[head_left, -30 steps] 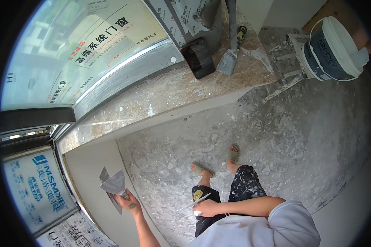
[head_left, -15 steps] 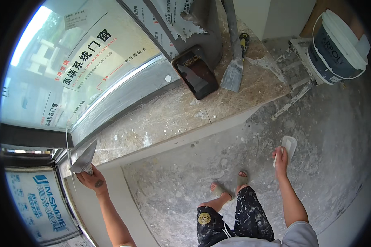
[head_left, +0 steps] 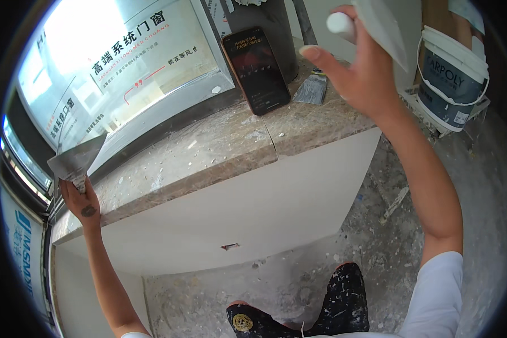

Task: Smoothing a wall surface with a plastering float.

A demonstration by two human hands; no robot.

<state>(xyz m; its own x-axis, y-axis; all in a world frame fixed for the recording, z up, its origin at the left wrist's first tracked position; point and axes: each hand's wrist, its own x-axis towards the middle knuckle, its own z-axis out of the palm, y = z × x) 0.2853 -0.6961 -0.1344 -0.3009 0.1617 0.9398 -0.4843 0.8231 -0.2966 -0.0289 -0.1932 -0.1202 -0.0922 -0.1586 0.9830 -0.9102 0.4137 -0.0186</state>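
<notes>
My left hand [head_left: 83, 204] is closed round the handle of a wide putty knife [head_left: 78, 158], its flared metal blade raised beside the window at the sill's left end. High on the right, my right hand [head_left: 372, 90] grips a white trowel [head_left: 383, 28]. The trowel's rounded handle end shows beside my thumb, and its pale flat blade lies along the far side of my fingers. Below and left of that hand, a smeared broad scraper [head_left: 311, 90] lies on the stone windowsill [head_left: 208, 147], partly hidden behind the hand. A phone [head_left: 258, 70] leans upright next to it.
A film-covered window [head_left: 141, 79] rises behind the sill. At the right, a dark blue and white bucket [head_left: 453, 79] rests on a spattered low stand [head_left: 479, 110]. White wall [head_left: 242, 203] drops from the sill to the stained floor [head_left: 298, 287].
My right hand has swung up from low over the floor to above the sill, carrying the trowel. The left hand keeps its putty knife, and the view has tilted up toward the window.
</notes>
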